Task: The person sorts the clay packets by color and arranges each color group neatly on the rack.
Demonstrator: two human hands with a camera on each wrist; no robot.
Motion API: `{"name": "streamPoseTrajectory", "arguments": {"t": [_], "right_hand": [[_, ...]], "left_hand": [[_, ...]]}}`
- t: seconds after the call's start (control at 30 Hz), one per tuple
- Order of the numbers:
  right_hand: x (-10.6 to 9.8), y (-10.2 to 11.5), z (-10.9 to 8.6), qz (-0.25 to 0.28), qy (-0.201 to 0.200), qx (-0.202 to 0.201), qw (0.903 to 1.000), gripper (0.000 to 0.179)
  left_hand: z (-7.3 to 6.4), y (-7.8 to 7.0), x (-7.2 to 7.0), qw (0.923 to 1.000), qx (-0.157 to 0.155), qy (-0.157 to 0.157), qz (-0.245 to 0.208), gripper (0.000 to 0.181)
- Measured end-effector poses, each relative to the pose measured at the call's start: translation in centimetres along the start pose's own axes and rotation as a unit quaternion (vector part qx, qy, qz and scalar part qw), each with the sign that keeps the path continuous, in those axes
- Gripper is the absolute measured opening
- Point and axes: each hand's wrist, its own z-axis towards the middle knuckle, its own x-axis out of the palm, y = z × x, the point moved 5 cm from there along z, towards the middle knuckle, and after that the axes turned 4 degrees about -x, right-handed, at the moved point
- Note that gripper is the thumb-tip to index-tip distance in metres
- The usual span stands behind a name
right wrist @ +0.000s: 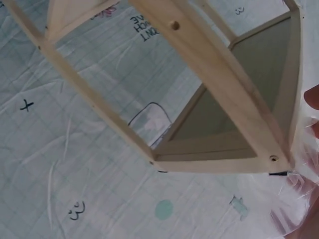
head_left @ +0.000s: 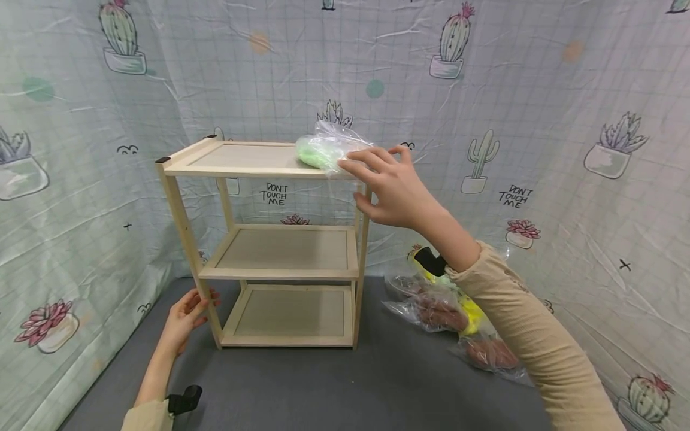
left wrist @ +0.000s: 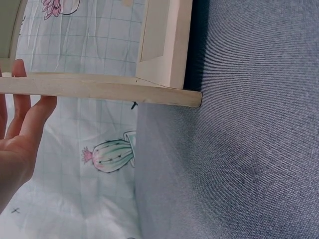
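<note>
A light wooden three-tier shelf (head_left: 280, 274) stands on the grey surface. My left hand (head_left: 184, 318) holds its front left post, low down; in the left wrist view the fingers (left wrist: 37, 117) lie on both sides of the post. On the right end of the top tier lies a clear plastic bag (head_left: 336, 134) with a light green item inside, its kind unclear. My right hand (head_left: 396, 188) touches the bag's near right side with extended fingers, thumb apart below. The right wrist view shows part of the clear bag (right wrist: 286, 206) beside the shelf's top corner.
Right of the shelf, several clear bags (head_left: 439, 308) with reddish-brown and yellow items lie on the grey surface (head_left: 323, 389), partly behind my right sleeve (head_left: 533, 323). A cactus-print curtain (head_left: 377, 60) encloses the back and sides. The shelf's lower tiers (head_left: 293, 314) hold nothing visible.
</note>
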Motion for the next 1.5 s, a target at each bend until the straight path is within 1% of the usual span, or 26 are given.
{"name": "streamPoseTrajectory", "arguments": {"t": [0.1,0.23,0.33,0.47,0.6,0.7,0.8,1.03,1.17,1.33,1.5], "right_hand": [[0.2,0.6,0.8,-0.016,0.027,0.0,0.9995,0.049],[0.9,1.6,2.0,-0.043,0.067,-0.001,0.9968,0.053],[1.4,2.2,2.8,-0.055,0.084,-0.001,0.995,0.056],[2.3,2.9,3.7,-0.05,0.096,0.004,0.9941,0.058],[3.2,3.5,4.6,-0.028,0.107,0.011,0.9937,0.056],[3.8,4.1,5.4,-0.022,0.113,0.014,0.9932,0.052],[4.4,4.7,6.2,-0.028,0.114,0.009,0.9931,0.054],[5.9,6.0,8.3,-0.035,0.094,-0.016,0.9948,0.059],[6.5,6.9,9.4,-0.035,0.089,-0.021,0.9952,0.059],[7.2,7.9,10.6,-0.049,0.1,-0.02,0.9936,0.059],[7.6,9.0,11.7,-0.061,0.11,-0.031,0.9916,0.059]], "left_hand": [[0.0,0.0,0.0,1.0,0.003,-0.001,-0.002,0.028],[0.1,-0.2,0.1,0.9997,0.013,0.002,-0.02,0.026],[0.1,-0.3,0.2,0.9995,0.018,0.004,-0.027,0.026],[0.1,-0.2,0.3,0.9996,0.019,0.002,-0.021,0.026],[0.1,-0.2,0.3,0.9995,0.023,0.002,-0.021,0.027],[0.3,-0.2,0.3,0.9994,0.027,0.005,-0.022,0.027],[0.3,-0.2,0.4,0.9993,0.029,0.009,-0.024,0.027],[0.2,-0.3,0.3,0.9991,0.031,0.014,-0.026,0.028],[0.2,-0.3,0.2,0.9986,0.037,0.014,-0.035,0.028],[0.1,-0.2,0.2,0.9984,0.039,0.013,-0.038,0.027],[0.0,-0.2,0.1,0.9987,0.036,0.011,-0.035,0.027]]}}
